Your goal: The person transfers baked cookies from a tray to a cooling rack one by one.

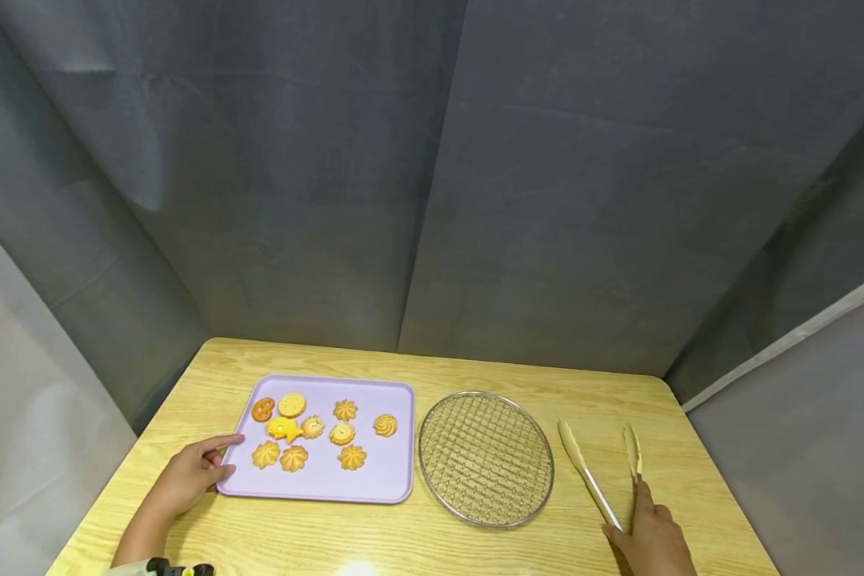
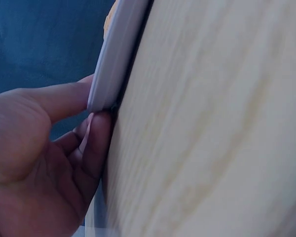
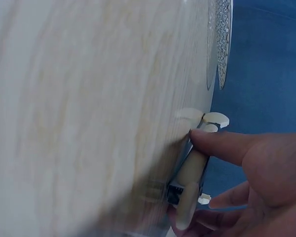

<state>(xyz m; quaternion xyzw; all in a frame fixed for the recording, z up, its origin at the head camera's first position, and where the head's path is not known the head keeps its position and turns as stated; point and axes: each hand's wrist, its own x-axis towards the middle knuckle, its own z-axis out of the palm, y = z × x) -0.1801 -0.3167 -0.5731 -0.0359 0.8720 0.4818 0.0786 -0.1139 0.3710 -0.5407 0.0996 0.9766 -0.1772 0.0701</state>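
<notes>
A lilac tray (image 1: 310,485) lies on the left part of the table. Several cookies are spread over it, among them a pretzel (image 1: 262,410), a fish-shaped cookie (image 1: 283,429) and a round one (image 1: 291,405). My left hand (image 1: 187,476) pinches the tray's left edge; in the left wrist view the thumb is on top of the tray (image 2: 121,49) and fingers are under its rim. At the right, my right hand (image 1: 658,540) holds a pair of tongs (image 1: 603,500) by its arms. The tongs' cream-coloured tips are spread apart and point away from me.
Between tray and tongs sits a round wire rack (image 1: 486,460) with a metal rim, close to the tray's right edge. Wooden table (image 1: 374,544) lies under everything. Grey curtains (image 1: 432,200) hang behind the table and on both sides.
</notes>
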